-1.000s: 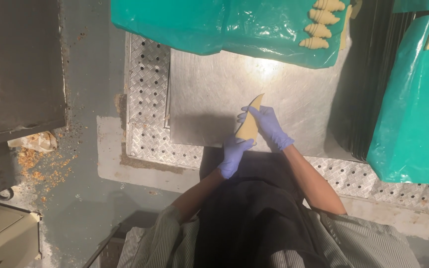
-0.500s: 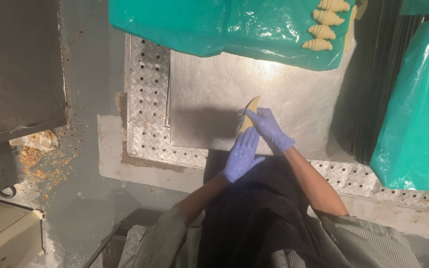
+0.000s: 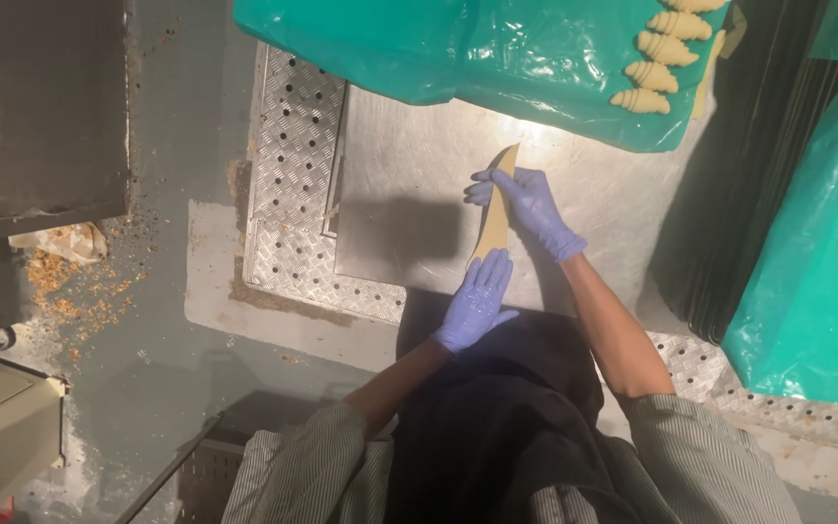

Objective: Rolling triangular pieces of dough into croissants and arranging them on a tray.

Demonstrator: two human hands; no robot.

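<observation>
Steel worktop point(image 3: 409, 175), my gloved left hand point(image 3: 475, 303) flat on the dough strip's point(image 3: 495, 218) near end, right hand point(image 3: 526, 204) pinching its far tip, green-lined tray point(image 3: 497, 58) holding shaped croissants point(image 3: 657, 73) far right.

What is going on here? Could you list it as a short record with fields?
Place: metal worktable
Left hand: gloved, flat on the near end of a dough strip
Right hand: gloved, on the far end of the strip
Dough strip: long, pale, stretched between both hands
Nearby: shaped croissants on a green plastic sheet
</observation>
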